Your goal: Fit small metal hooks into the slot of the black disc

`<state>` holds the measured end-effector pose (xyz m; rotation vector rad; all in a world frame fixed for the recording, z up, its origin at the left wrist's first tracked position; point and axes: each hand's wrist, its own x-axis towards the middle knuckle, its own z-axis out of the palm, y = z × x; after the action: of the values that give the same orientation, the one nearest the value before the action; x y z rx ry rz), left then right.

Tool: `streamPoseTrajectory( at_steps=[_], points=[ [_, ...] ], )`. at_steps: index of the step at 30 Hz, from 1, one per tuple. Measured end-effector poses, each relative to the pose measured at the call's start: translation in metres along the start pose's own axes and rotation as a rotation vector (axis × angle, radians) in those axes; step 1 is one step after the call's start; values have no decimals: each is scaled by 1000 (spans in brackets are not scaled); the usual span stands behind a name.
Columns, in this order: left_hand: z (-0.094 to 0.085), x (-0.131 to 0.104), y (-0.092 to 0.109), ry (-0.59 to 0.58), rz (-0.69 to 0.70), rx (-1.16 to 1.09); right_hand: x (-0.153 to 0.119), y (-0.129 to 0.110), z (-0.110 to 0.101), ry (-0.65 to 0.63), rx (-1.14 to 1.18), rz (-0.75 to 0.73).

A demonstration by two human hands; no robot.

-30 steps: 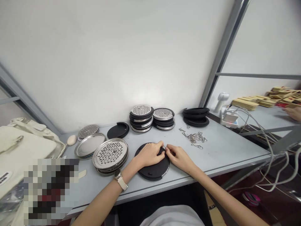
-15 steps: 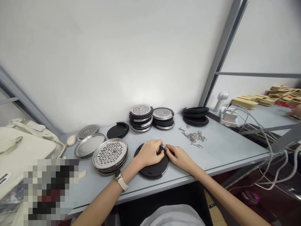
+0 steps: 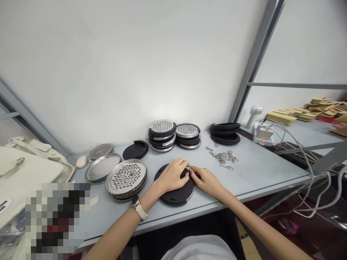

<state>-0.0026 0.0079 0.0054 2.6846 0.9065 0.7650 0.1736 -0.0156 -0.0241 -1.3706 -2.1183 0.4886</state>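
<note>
A round black disc (image 3: pixel 176 196) with a strip of metal at its right edge lies near the table's front edge. My left hand (image 3: pixel 175 175) rests on top of it, fingers bent, with thumb and fingertips at its upper right rim. My right hand (image 3: pixel 204 180) pinches at the same rim, its fingertips close to those of the left. A small pale bit shows between the fingertips, too small to make out. To the left is a stack of perforated metal discs (image 3: pixel 127 177). Metal clips (image 3: pixel 223 157) lie loose to the right.
Plain metal plates (image 3: pixel 103 167), a black disc (image 3: pixel 135 149), two mixed stacks (image 3: pixel 162 135) and black rings (image 3: pixel 225 133) stand toward the wall. A white bag (image 3: pixel 29 166) is at left. Cables (image 3: pixel 295 141) hang at right; another person's hand (image 3: pixel 341 127) shows at the far right.
The view has shifted very slightly. My fingers have moved a little at the black disc's rim. The other person's hand at the far right has moved slightly.
</note>
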Motion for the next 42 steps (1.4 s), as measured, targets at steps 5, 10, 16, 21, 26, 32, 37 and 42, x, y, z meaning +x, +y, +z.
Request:
streamPoseTrajectory(
  at_steps=[5, 10, 16, 21, 26, 32, 37, 42],
  points=[
    [-1, 0, 0, -10, 9, -22, 0, 0, 1, 17, 23, 8],
    [-1, 1, 1, -9, -4, -47, 0, 0, 2, 27, 40, 14],
    [-1, 1, 0, -5, -2, -72, 0, 0, 1, 37, 57, 25],
    [-1, 2, 1, 1, -20, -115, -1, 2, 3, 48, 47, 23],
    [-3, 2, 3, -12, -46, -147, -1, 2, 3, 63, 49, 27],
    [-3, 2, 4, -19, -49, -149, -1, -1, 2, 79, 53, 35],
    [-3, 2, 5, -23, -56, -154, -1, -1, 1, 76, 64, 47],
    [-4, 2, 4, -24, -30, -153, -2, -4, -1, 73, 89, 45]
  ],
)
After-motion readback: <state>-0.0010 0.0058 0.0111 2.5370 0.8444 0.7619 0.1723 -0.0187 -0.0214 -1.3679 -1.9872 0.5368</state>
